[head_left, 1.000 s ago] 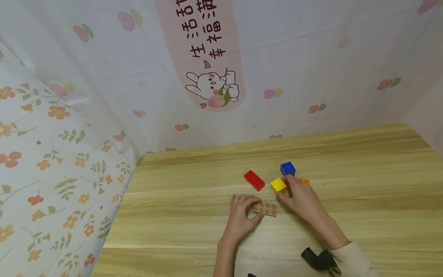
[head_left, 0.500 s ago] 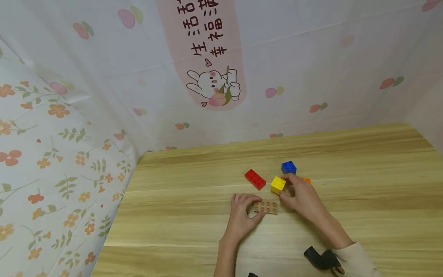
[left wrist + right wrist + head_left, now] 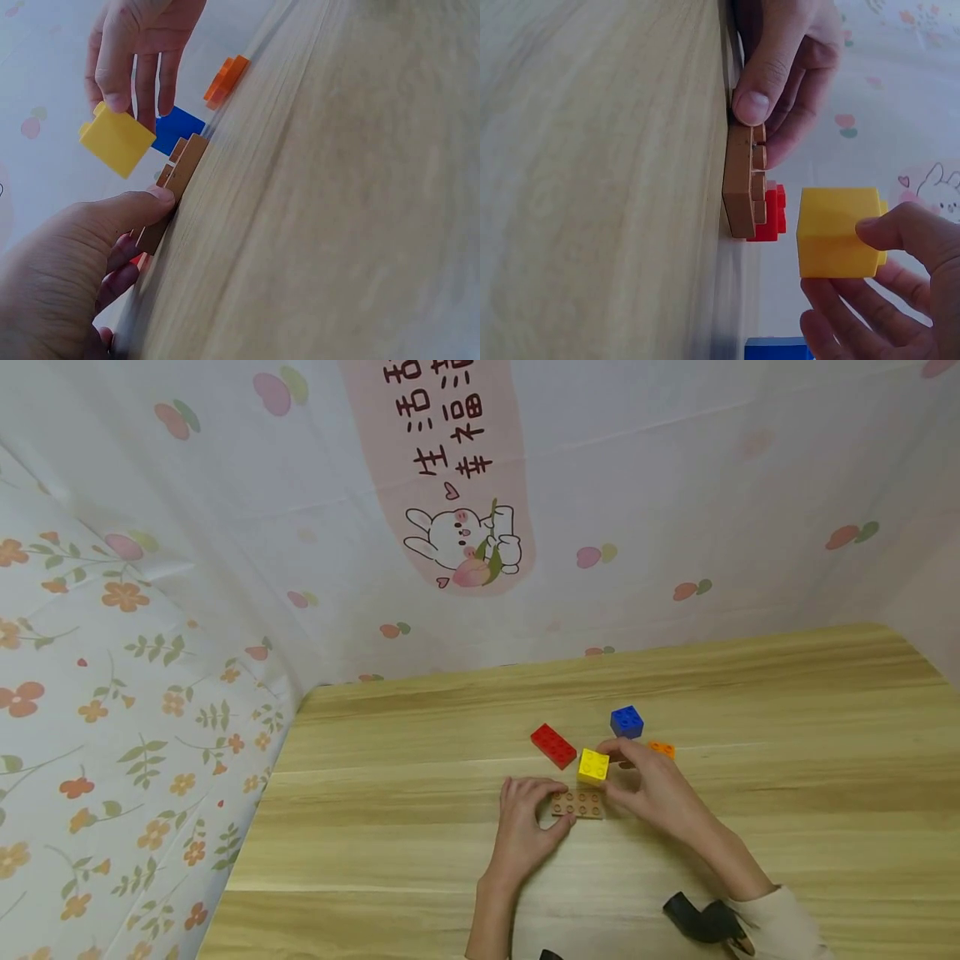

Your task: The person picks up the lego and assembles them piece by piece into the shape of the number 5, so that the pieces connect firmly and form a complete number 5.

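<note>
A flat brown building brick with two rows of studs lies on the table, its left end pinched between the thumb and fingers of my left hand. My right hand grips a yellow square brick by its side. In the right wrist view the yellow brick is raised off the table, apart from the brown brick. Both wrist views show the thumb on one face of the yellow brick; the left wrist view has it tilted above the brown brick's studs.
On the wood-grain table, a red brick lies behind the brown one. A blue brick and a partly hidden orange brick sit beyond my right hand. A patterned cloth hangs along the table's back edge.
My right hand has lifted the yellow brick and brought it slightly left, nearer the brown brick. More of the orange brick now shows. My left hand keeps its hold on the brown brick.
</note>
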`<state>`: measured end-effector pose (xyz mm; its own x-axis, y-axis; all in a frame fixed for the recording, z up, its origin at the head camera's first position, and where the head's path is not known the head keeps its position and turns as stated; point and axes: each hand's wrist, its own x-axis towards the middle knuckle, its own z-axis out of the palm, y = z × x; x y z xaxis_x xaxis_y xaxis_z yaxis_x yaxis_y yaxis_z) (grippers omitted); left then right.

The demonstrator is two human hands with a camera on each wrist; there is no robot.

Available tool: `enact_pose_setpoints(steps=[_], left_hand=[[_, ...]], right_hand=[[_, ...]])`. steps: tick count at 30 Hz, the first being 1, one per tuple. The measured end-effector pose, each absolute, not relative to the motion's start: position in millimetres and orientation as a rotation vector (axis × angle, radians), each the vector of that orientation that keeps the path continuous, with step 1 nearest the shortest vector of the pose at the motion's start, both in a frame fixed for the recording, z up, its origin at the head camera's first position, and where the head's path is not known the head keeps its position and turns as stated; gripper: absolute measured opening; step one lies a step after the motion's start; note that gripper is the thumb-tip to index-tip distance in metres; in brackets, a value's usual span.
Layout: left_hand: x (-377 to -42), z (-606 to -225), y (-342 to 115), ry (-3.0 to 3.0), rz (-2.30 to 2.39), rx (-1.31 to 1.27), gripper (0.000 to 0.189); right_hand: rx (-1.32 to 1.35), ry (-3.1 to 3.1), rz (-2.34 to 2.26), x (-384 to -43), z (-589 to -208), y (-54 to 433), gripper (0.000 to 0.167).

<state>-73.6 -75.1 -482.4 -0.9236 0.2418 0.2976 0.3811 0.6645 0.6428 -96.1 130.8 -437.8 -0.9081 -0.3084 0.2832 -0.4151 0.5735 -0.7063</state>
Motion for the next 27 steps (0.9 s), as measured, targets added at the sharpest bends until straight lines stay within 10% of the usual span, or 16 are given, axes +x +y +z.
enact_pose_setpoints(steps=[27], left_hand=[[-74.2,-484.0,-75.7,-2.675,-1.150,-0.500,0.034]], right_hand=[[0.808,-2.680,1.328,-93.8,-437.6,134.2,0.036]])
